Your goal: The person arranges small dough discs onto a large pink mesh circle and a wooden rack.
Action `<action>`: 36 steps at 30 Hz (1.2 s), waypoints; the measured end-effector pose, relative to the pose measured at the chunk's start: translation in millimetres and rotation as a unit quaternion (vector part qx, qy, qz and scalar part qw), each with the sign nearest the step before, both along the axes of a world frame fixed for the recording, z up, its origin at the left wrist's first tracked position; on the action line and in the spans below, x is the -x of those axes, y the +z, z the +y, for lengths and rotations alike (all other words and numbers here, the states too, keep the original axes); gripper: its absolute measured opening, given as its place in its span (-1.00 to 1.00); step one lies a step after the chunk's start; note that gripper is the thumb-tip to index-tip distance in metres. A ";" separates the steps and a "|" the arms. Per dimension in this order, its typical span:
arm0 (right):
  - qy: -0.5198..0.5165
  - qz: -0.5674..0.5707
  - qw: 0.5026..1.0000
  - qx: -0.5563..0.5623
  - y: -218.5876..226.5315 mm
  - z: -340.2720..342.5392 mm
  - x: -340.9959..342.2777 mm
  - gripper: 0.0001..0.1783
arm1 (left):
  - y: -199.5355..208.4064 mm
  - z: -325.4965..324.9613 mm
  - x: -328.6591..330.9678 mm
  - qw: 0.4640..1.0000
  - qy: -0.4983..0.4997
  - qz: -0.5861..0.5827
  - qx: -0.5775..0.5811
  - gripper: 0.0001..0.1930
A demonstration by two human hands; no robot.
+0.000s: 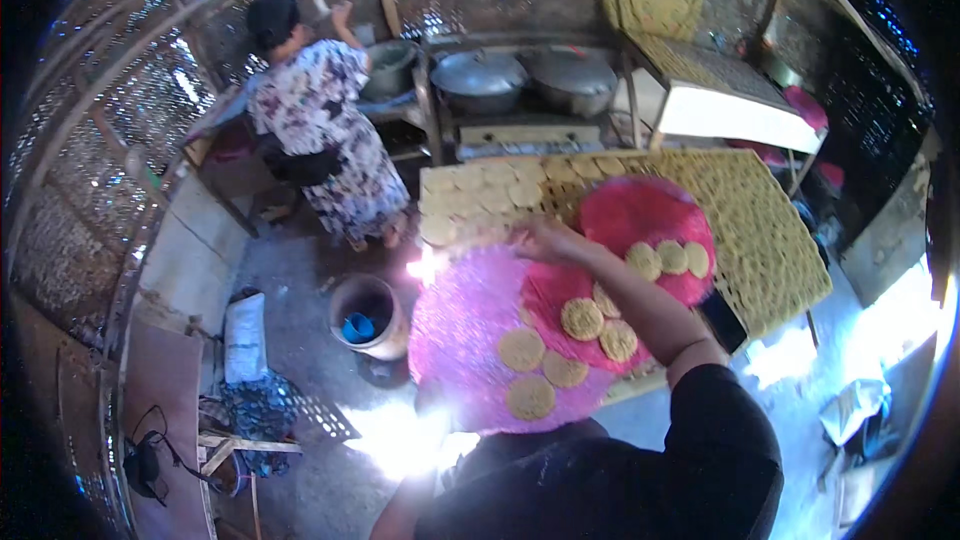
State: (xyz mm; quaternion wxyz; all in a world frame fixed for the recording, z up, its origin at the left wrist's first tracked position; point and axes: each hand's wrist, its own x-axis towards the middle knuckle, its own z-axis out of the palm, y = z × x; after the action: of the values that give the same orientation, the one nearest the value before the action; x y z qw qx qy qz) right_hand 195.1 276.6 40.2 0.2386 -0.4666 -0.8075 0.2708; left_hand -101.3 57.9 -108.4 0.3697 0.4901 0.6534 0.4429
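Observation:
A large pink round tray [465, 310] juts out past the near left side of the table, with several flat, round, pale-brown discs [530, 398] on it. At its lower left rim is my left hand [432, 402], closed on the edge; strong glare washes out the fingers. My right arm stretches across to the far rim. There my right hand [543, 238] hovers beside rows of pale discs [485, 195] laid on a woven rack [770, 230]. Its fingertips are smeared, so I cannot make out what they hold. Thicker textured discs [582, 319] rest on red-pink trays [630, 205] to the right.
Beyond the rack, another person [325, 120] in a patterned garment stands by a large pot [388, 70]. Two lidded pots [480, 75] sit on a stove. A bucket [368, 310] with a blue scoop is on the floor at left. A dark flat object [722, 320] lies at the rack's near edge.

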 end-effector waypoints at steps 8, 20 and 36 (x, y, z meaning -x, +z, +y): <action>0.144 -0.270 0.952 -0.007 -23.2 -122.1 -93.5 -0.60 | 13.2 9.7 -11.8 0.986 -0.057 -0.159 0.008 -0.63; -0.103 0.326 0.934 0.105 -18.0 52.0 -19.6 -0.79 | 14.4 11.2 -9.8 0.994 -0.025 -0.111 0.008 -0.65; 0.243 -0.093 0.951 0.167 -33.6 -52.3 30.6 -0.70 | 13.8 4.9 -2.8 0.997 -0.058 -0.049 0.009 -0.62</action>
State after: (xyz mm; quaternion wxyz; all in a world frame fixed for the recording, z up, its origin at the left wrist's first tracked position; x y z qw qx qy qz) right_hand 164.5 224.3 6.6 0.0082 -0.3124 -0.8581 0.4074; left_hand -98.4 62.7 -94.6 0.4306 0.5012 0.6088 0.4390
